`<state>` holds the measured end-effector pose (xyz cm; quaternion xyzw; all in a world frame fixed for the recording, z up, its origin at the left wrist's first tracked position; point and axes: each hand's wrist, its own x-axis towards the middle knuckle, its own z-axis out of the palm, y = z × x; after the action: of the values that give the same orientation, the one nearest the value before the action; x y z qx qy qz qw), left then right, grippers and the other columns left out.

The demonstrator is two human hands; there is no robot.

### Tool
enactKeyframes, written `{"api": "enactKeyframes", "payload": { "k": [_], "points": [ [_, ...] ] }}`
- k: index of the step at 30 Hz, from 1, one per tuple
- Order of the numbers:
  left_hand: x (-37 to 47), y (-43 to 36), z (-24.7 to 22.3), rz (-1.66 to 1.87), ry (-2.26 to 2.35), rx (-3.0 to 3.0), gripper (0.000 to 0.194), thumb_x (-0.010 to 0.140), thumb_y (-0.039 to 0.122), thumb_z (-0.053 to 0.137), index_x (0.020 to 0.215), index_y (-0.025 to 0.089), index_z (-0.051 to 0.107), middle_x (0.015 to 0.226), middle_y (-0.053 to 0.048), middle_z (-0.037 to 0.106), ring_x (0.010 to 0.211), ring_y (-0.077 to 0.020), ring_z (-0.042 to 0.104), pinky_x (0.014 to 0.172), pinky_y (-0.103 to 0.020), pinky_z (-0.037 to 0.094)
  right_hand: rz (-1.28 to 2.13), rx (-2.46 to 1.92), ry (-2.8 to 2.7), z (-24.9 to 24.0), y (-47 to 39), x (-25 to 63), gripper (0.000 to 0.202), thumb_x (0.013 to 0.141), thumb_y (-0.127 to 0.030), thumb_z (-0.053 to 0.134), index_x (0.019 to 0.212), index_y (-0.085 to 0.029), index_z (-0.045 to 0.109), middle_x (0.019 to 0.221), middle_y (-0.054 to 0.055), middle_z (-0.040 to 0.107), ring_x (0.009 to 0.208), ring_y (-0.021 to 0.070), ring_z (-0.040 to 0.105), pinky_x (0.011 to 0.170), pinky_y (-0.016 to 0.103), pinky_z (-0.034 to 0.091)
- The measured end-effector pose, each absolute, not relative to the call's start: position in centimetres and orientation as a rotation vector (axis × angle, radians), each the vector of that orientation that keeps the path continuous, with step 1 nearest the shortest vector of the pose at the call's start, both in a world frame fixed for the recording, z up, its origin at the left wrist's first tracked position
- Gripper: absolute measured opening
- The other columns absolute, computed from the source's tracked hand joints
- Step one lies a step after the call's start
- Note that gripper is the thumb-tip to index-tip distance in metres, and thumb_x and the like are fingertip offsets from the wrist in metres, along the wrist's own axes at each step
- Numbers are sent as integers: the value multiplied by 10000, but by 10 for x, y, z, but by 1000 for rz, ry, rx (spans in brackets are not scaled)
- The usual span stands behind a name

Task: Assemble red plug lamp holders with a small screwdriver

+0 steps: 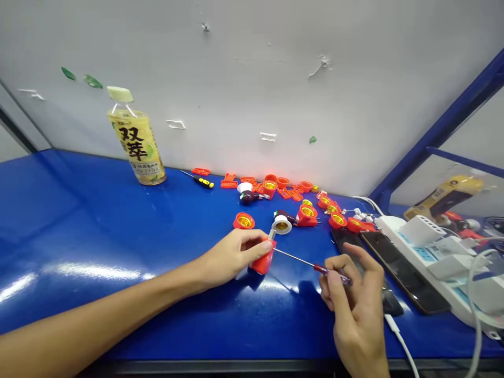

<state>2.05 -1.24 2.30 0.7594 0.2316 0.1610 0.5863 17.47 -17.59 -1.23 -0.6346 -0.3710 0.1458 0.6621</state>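
Observation:
My left hand [232, 257] grips a red plastic lamp socket housing [263, 261] just above the blue table, with a flat metal prong sticking up from it. In my right hand [356, 299] is a screwdriver [299, 259] with a clear reddish-purple handle. Its thin shaft points left, and the tip meets the housing near my left thumb; the exact contact is too small to make out. Behind my left hand sits a red socket ring with a gold thread [244, 221]. A white-rimmed socket [281, 225] stands a little to its right.
Several red socket parts [307, 214] lie along the wall. A yellow-black screwdriver [203, 181] and a drink bottle [138, 144] stand or lie at the back left. To the right are phones [405, 270], a power strip [460, 299] with chargers and a white cable [401, 341].

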Motion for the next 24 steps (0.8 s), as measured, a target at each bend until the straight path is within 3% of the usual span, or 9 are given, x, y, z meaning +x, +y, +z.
{"api": "enactKeyframes", "payload": {
  "k": [5,9,11,14,16,20,24],
  "points": [
    [20,-13,21,359,495,1748,401,956,540,557,805,170,587,709,25,550,679,-137,481,658,-249,367,519,-1501,-621,-2,-175,167,426,986,-582,478,1267,-262,496,596,-88,349,451,89,305,429,212,276],
    [20,-13,22,364,511,1757,416,945,561,561,812,168,593,718,20,552,688,-139,482,657,-248,368,362,-1441,-721,-1,-174,165,420,942,-483,613,1284,-291,462,765,-33,517,568,104,458,529,240,401],
    [20,-14,22,371,527,1760,422,934,570,567,808,167,586,719,21,541,688,-138,474,653,-247,364,341,-1410,-747,0,-175,163,405,959,-477,583,1296,-302,445,829,-20,554,578,103,489,536,245,422],
    [20,-14,22,365,522,1753,417,932,567,567,824,166,593,717,23,538,683,-137,470,654,-247,366,453,-1477,-665,2,-175,162,382,1006,-552,455,1269,-276,477,622,-77,419,457,91,366,436,214,319],
    [20,-13,21,357,504,1750,416,945,561,554,825,165,597,714,23,541,681,-137,472,657,-247,369,472,-1506,-631,1,-175,163,378,1001,-561,470,1227,-260,504,566,-95,339,455,89,336,439,200,301],
    [19,-13,20,376,524,1761,410,949,554,556,826,165,600,722,25,537,691,-139,469,668,-252,372,398,-1355,-768,-5,-176,169,370,941,-481,617,1219,-288,467,754,-29,563,590,112,502,503,211,390],
    [19,-12,20,375,503,1755,395,956,540,558,840,165,604,730,23,551,698,-140,481,669,-251,370,513,-1418,-644,-3,-176,168,412,974,-584,508,1247,-276,493,652,-64,439,496,85,372,455,198,327]
  ]
}}
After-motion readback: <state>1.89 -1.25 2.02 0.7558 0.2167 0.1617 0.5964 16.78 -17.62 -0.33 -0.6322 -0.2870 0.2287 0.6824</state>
